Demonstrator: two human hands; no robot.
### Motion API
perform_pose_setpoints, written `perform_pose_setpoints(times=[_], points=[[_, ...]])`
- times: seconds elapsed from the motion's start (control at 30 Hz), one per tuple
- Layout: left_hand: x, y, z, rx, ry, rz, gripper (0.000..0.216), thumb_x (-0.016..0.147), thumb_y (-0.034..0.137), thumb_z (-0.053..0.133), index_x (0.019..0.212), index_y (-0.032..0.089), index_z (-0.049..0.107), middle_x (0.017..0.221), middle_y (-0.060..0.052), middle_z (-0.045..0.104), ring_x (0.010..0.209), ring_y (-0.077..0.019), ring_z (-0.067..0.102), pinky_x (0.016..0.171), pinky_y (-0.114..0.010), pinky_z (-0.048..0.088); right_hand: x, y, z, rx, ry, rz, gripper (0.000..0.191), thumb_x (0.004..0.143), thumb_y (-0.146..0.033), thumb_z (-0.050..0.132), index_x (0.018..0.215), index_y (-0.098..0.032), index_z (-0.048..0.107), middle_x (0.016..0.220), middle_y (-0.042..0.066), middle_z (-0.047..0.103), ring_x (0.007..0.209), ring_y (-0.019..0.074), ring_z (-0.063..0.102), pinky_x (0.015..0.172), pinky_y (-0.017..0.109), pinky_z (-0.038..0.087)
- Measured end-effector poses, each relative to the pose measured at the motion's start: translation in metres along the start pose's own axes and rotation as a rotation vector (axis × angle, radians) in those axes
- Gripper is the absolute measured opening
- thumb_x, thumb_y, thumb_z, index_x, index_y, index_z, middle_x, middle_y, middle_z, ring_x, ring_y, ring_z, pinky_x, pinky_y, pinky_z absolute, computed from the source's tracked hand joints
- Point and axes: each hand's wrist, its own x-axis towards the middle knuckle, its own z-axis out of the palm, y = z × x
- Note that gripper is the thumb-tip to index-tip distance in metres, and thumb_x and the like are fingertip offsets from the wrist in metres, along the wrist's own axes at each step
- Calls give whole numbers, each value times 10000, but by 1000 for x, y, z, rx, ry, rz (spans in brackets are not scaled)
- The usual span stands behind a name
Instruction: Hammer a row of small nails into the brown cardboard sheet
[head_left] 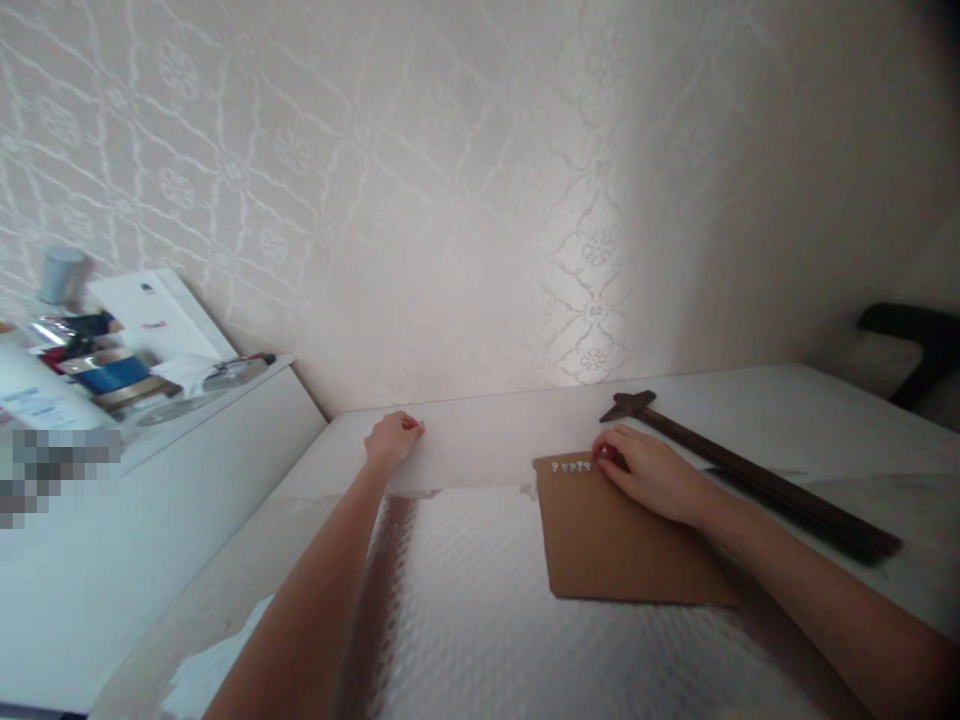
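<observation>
A brown cardboard piece (622, 550) lies flat, partly over a sheet of bubble wrap (465, 590). Along its far edge runs a row of several tiny pale pieces (571, 467), too small to name. My right hand (649, 475) rests at that edge just right of the row, thumb and fingers pinched together; whatever may be between them is hidden. Off to the left, near the wall, my left hand (391, 440) is closed in a pinch. A tiny pale bit shows at its fingertips, its kind unclear.
A dark brown long-handled object with a crosspiece (750, 470) lies to the right. At left, a white cabinet (202, 480) carries a white box (165, 315), a blue roll (112, 375) and clutter. Patterned wall (450, 200) stands behind. A black curved object (915, 335) is far right.
</observation>
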Motion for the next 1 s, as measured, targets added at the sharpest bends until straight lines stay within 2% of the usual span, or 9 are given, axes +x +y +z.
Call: perform_pose_setpoints(times=[0.13,0.23,0.33,0.47,0.53,0.63,0.73,1.0], points=[[-7,6,0,-5,58,-2,182,744,320,579,886,229,649,993,-44,688,960,-241,611,783,-330,461,0,0,-2,-1,9,4,140,769,-166,438,817,-186,568,797,54,588,714,174,547,662,289,401],[-23,28,-3,-72,108,71,144,761,288,573,850,207,652,941,-52,693,902,-224,622,770,-321,460,0,-1,-5,-4,17,10,138,781,-181,441,817,-186,574,799,55,598,732,178,554,681,290,405],[-55,70,-2,-228,110,285,110,767,266,583,802,196,660,869,-36,697,821,-178,623,774,-286,455,1,-4,-9,19,60,21,172,803,-198,427,851,-179,591,816,61,617,745,179,560,695,292,409],[-106,130,10,-497,-35,607,92,747,239,610,819,208,658,817,2,697,762,-133,610,767,-251,458,1,-8,-11,150,140,40,200,815,-227,437,882,-171,617,784,48,641,663,159,551,664,288,421],[-124,149,18,-575,-79,690,130,732,225,621,857,215,652,800,13,694,760,-134,606,764,-259,461,1,-9,-11,223,138,20,207,821,-240,443,870,-175,634,793,45,656,664,156,559,657,281,427],[-136,160,27,-678,-51,619,118,738,188,599,849,194,639,816,-5,684,730,-127,601,739,-258,473,2,-11,-7,262,82,-20,218,822,-254,466,843,-173,668,786,55,669,673,163,573,645,276,428],[-136,157,32,-738,-20,525,89,750,175,584,829,182,626,806,-15,673,717,-121,601,736,-258,481,4,-11,-2,267,55,-46,218,816,-264,498,808,-178,698,762,60,676,678,170,583,647,276,427],[-138,152,43,-779,-94,511,47,751,164,587,770,169,630,791,-16,677,692,-110,610,708,-241,493,6,-9,1,256,74,-3,171,776,-186,542,762,-182,713,734,49,678,669,165,588,623,256,422]])
